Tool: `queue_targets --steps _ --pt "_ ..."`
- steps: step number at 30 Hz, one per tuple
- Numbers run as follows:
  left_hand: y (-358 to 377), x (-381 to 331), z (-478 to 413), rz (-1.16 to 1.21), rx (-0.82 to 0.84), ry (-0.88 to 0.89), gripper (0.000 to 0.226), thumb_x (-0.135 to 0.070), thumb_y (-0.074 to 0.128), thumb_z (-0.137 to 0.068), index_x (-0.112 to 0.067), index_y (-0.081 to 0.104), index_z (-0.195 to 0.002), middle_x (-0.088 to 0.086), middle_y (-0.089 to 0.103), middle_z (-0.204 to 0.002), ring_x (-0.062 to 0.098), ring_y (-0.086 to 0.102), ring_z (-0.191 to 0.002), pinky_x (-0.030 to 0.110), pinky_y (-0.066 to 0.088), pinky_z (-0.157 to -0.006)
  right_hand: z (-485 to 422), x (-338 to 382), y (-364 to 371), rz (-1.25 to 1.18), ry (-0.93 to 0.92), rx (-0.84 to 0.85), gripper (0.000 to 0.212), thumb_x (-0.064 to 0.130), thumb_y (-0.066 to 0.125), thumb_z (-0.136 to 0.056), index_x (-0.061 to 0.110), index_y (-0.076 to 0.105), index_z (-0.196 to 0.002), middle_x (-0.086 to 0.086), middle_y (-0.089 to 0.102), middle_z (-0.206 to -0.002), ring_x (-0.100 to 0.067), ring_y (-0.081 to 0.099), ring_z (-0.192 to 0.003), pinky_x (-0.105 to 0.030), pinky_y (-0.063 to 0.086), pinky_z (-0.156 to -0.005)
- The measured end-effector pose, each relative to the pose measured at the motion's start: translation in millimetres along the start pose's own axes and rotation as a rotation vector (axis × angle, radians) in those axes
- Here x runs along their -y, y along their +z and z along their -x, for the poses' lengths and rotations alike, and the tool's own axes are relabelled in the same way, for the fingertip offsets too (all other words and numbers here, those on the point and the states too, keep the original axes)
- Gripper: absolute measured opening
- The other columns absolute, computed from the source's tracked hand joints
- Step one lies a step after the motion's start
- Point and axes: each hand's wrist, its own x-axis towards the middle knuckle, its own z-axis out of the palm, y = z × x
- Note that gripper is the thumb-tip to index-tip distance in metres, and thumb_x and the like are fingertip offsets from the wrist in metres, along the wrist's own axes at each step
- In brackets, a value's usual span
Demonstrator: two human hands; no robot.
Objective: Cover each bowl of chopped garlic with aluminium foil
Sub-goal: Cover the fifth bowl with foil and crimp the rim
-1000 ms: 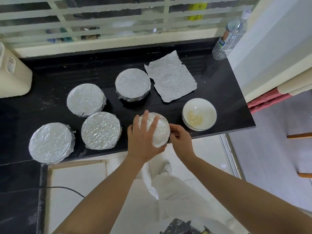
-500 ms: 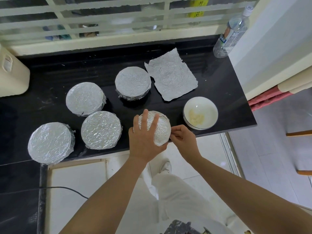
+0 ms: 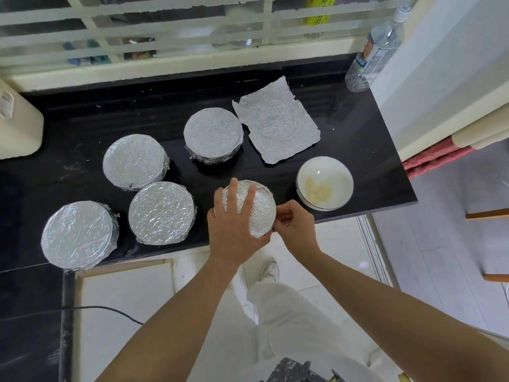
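A foil-covered bowl (image 3: 261,208) stands at the front edge of the black counter (image 3: 358,161). My left hand (image 3: 234,224) lies flat on its foil top with straight, spread fingers. At the bowl's right rim, my right hand (image 3: 293,223) pinches the foil edge. To the right sits an uncovered white bowl (image 3: 330,172) with chopped garlic in it. A loose crinkled foil sheet (image 3: 276,119) lies flat behind that bowl. Several other foil-covered bowls stand to the left, the nearest one (image 3: 161,212) beside my left hand.
A clear water bottle (image 3: 374,51) stands at the back right corner by the white wall. A cream container (image 3: 16,125) sits at the far left. A window grille runs behind the counter. A black cable (image 3: 104,310) crosses the floor below.
My right hand has shifted slightly along the bowl's right rim, still working the foil edge. My left hand stays pressed on top.
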Motion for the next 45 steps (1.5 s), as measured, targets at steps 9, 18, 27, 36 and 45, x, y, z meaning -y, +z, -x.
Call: queue_targets --steps 9,18,27,36,45 --pt "0 -4 -1 0.003 0.001 -0.04 0.094 -0.074 0.051 -0.072 -0.026 0.035 -0.15 0.014 0.025 -0.159 0.042 0.032 -0.136 0.047 0.046 -0.086 -1 6 3 -0.276 0.292 -0.077 0.02 -0.005 0.066 -0.08 0.013 0.073 -0.086 -0.005 0.074 -0.081 -0.021 0.072 -0.07 -0.033 0.062 -0.07" --pt "-1 0 -5 -0.03 0.011 -0.047 0.095 -0.075 0.048 -0.071 -0.025 0.034 -0.15 0.015 0.025 -0.158 0.041 0.033 -0.134 0.046 0.048 -0.085 -3 17 2 -0.373 0.41 -0.044 0.049 0.005 0.061 -0.088 0.014 0.051 -0.135 -0.009 0.07 -0.1 -0.024 0.069 -0.088 -0.038 0.057 -0.088" --pt "-1 0 -6 -0.034 0.014 -0.047 0.092 -0.073 0.049 -0.072 -0.026 0.035 -0.15 0.015 0.027 -0.157 0.042 0.034 -0.133 0.046 0.048 -0.083 -28 43 -16 0.334 -0.061 0.2 0.055 0.003 0.048 -0.086 0.018 0.053 -0.138 -0.004 0.067 -0.067 -0.028 0.068 -0.068 -0.033 0.058 -0.076" --pt "-2 0 -6 -0.024 0.015 -0.049 0.092 -0.072 0.051 -0.071 -0.027 0.036 -0.15 0.015 0.028 -0.157 0.04 0.034 -0.133 0.044 0.046 -0.082 -53 43 -24 0.433 -0.113 0.397 0.061 0.001 0.039 -0.085 0.031 0.054 -0.136 -0.009 0.074 -0.075 -0.018 0.071 -0.063 -0.031 0.06 -0.075" --pt "-2 -1 -7 -0.029 0.021 -0.053 0.092 -0.071 0.05 -0.071 -0.026 0.036 -0.15 0.015 0.028 -0.157 0.041 0.035 -0.132 0.044 0.046 -0.081 -47 28 -15 0.417 -0.164 0.354 0.042 0.018 0.032 -0.102 0.025 0.052 -0.138 -0.011 0.073 -0.088 -0.027 0.07 -0.075 -0.04 0.057 -0.08"
